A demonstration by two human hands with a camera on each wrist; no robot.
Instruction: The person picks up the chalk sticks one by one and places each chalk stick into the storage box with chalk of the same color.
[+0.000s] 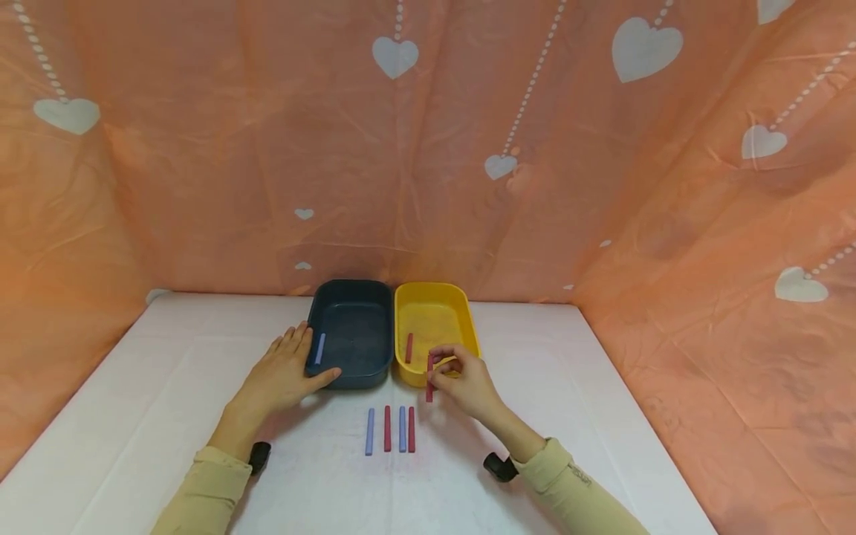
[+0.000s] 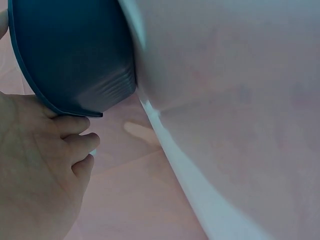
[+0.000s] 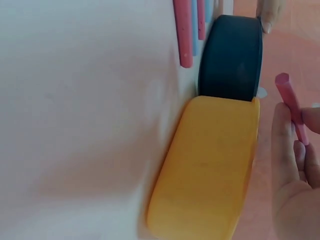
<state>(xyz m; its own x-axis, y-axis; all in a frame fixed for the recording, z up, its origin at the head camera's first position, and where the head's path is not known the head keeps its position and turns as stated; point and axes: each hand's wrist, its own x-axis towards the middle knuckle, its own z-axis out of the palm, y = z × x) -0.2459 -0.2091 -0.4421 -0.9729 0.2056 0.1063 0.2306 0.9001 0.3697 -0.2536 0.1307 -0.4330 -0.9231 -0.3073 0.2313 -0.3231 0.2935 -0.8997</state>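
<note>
Red stick [image 1: 429, 383], aligned twelve-to-six, is pinched by the right hand [image 1: 471, 381], yellow tray [image 1: 436, 313] at twelve o'clock, left hand [image 1: 279, 375] straight-fingered against navy tray [image 1: 357, 327].

A slim red stick [image 1: 429, 385] is pinched aloft in the right hand [image 1: 469, 383] near the yellow tray [image 1: 438, 318].

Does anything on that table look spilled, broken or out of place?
Nothing stands out. The dark tray and yellow tray stand side by side, one blue stick in the first, one red stick in the second. Four more sticks lie in a row, none visibly broken.
</note>
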